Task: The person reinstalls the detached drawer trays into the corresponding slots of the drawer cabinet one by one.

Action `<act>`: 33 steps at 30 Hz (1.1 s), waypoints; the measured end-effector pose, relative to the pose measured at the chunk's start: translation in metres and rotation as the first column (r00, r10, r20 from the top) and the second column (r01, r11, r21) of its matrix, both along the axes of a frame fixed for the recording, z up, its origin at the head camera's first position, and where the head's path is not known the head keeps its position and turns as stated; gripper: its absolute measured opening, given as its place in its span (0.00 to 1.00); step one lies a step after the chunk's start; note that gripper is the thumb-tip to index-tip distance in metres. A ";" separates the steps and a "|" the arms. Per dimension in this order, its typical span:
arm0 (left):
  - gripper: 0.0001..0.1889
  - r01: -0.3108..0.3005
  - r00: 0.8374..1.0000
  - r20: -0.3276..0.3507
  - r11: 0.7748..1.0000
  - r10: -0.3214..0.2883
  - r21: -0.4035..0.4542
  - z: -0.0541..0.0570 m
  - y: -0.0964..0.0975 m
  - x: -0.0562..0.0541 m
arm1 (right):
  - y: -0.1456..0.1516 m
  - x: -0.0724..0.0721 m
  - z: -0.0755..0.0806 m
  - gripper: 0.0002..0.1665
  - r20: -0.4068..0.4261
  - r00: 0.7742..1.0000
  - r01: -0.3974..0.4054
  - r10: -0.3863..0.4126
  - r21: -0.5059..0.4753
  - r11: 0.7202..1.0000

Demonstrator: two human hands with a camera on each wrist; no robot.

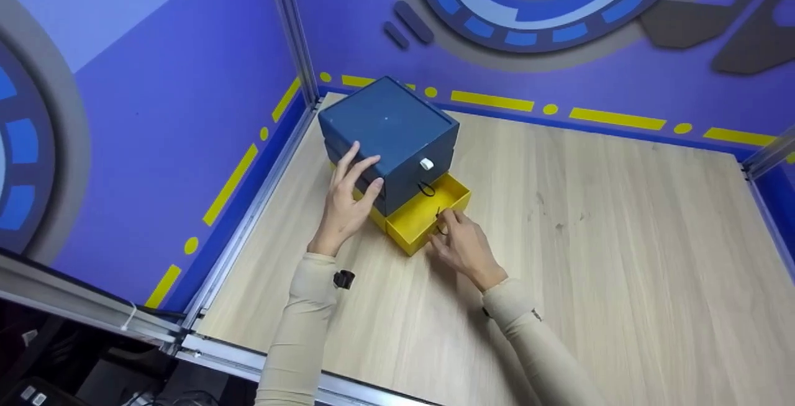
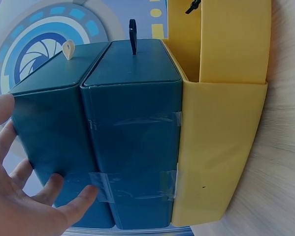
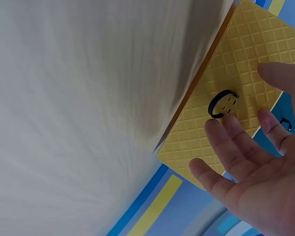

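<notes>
A stack of drawer boxes has two dark blue tiers [image 1: 388, 114] above a yellow one. The yellow drawer [image 1: 404, 243] is pulled part way out, its inside showing in the head view. Spread along the side and top edge of the blue tiers is my left hand [image 1: 348, 204], its fingers mostly straight. My right hand [image 1: 464, 246] is at the yellow drawer's front. In the right wrist view, its loosely bent fingertips are right by a black pull loop [image 3: 213, 104] on the quilted yellow front [image 3: 186, 147], the thumb held apart from them.
The upper blue drawer has a white pull tab [image 1: 426, 163], the lower one a black loop [image 1: 426, 189]. The stack stands on a wood-grain table [image 1: 596, 257] near its back left corner. Purple printed panels [image 1: 205, 83] in metal framing rise along the left and back.
</notes>
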State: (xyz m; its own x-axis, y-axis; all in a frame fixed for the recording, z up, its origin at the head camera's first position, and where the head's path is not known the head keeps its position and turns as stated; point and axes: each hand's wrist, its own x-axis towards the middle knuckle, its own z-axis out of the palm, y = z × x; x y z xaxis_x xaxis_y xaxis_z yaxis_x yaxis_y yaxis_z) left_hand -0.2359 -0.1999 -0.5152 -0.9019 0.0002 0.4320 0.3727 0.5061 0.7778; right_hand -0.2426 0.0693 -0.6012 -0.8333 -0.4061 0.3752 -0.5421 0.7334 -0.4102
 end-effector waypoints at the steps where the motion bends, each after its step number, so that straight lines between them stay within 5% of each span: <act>1: 0.21 -0.003 1.000 -0.001 1.000 0.003 -0.001 0.000 -0.001 0.000 | -0.002 0.000 0.000 0.25 0.000 1.000 -0.002 0.002 0.003 1.000; 16: 0.21 -0.013 1.000 -0.005 1.000 0.013 -0.017 0.001 -0.003 0.000 | -0.022 -0.004 0.001 0.32 0.092 0.996 -0.002 0.001 0.016 1.000; 33: 0.22 -0.020 1.000 0.003 0.999 0.020 -0.028 0.001 0.000 0.001 | -0.032 -0.005 -0.006 0.31 -0.008 0.999 -0.038 0.038 -0.003 0.999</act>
State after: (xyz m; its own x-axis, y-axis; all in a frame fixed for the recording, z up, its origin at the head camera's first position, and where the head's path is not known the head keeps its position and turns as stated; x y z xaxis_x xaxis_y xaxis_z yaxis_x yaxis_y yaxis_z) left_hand -0.2353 -0.1994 -0.5145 -0.9031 -0.0056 0.4294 0.3601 0.5349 0.7643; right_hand -0.2471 0.0374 -0.6067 -0.8139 -0.4364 0.3835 -0.5732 0.7105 -0.4082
